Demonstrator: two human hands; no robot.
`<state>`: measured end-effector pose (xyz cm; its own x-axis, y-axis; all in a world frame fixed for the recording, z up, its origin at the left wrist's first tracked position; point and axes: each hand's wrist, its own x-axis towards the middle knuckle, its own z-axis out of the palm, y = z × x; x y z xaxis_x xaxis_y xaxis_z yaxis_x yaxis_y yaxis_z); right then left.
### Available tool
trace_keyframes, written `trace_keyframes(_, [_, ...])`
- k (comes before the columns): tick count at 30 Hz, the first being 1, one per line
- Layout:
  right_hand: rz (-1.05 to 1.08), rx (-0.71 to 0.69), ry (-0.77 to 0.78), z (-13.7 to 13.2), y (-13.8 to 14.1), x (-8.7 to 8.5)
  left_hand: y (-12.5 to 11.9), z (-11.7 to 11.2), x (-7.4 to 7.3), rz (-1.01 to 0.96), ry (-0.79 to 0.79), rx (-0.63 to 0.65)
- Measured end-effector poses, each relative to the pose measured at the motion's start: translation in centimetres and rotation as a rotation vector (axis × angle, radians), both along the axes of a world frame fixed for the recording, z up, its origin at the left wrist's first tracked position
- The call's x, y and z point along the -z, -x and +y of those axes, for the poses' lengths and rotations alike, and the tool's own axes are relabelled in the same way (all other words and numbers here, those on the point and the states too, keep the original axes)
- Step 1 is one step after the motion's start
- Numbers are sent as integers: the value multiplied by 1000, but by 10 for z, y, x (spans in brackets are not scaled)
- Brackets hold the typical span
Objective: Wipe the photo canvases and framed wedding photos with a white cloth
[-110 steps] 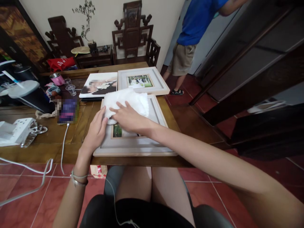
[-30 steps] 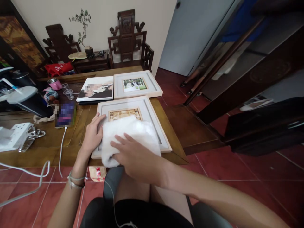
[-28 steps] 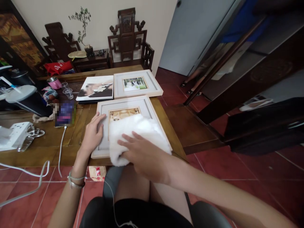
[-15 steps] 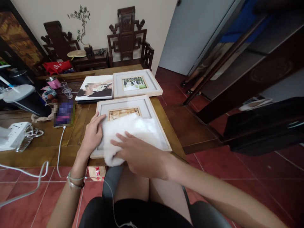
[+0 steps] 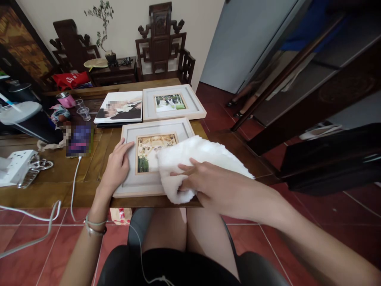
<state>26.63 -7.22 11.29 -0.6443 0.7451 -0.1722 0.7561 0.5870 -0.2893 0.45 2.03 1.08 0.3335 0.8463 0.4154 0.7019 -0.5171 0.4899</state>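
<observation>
A light-wood picture frame (image 5: pixel 125 190) with a wide pale mat lies flat near the table's front edge. Its small wedding photo (image 5: pixel 145 153) shows on the left, while white cloth hides part of the right side. My left hand (image 5: pixel 117 163) rests on the frame's left edge, fingers stretched onto the mat. Over the right part of the frame, my right hand (image 5: pixel 199 180) grips a fluffy white cloth (image 5: pixel 205 151), which is folded under near the fingers and spreads past the frame's right edge. Behind lie a second framed photo (image 5: pixel 195 103) and a large photo print or album (image 5: pixel 127 107).
On the table's left are a black tumbler (image 5: pixel 35 123), a phone (image 5: pixel 79 141) on a white cable, a power strip (image 5: pixel 18 169), clear cups (image 5: pixel 85 114) and a pink cup (image 5: pixel 65 100). Carved chairs (image 5: pixel 160 43) stand behind. A person's legs (image 5: pixel 247 99) show beyond the dark wooden rails.
My right hand and the cloth have slid right across the frame, uncovering more of the photo. The cloth now overhangs the right edge. My left hand stays on the left edge.
</observation>
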Motion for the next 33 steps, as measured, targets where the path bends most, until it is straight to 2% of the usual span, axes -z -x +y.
trace_keyframes(3, [15,-121,5,8,29,1,-1,-1,-2,5,5,-10])
trace_keyframes(6, [75,-256,-65,17,50,23,0,-2,-4,6,25,-13])
trace_keyframes(8, [135,-275,-108,18,50,39,0,-2,-5,6,31,-7])
trace_keyframes(11, [176,-184,-124,8,25,50,0,-2,-5,1,23,0])
trace_keyframes(16, [22,62,-173,-22,-33,37,0,-3,-6,17,20,24])
trace_keyframes(20, [-68,116,-223,-26,-38,29,0,-3,-7,-9,-6,61])
trace_keyframes(23, [-160,166,-258,-9,-25,27,0,-2,-7,-34,-15,83])
trace_keyframes(29, [-189,252,-385,53,-12,37,0,0,-2,-22,-33,56])
trace_keyframes(31, [-137,235,-415,71,-4,38,0,1,0,0,-34,12])
trace_keyframes(33, [-67,156,-458,85,11,37,0,1,-1,9,-35,-24])
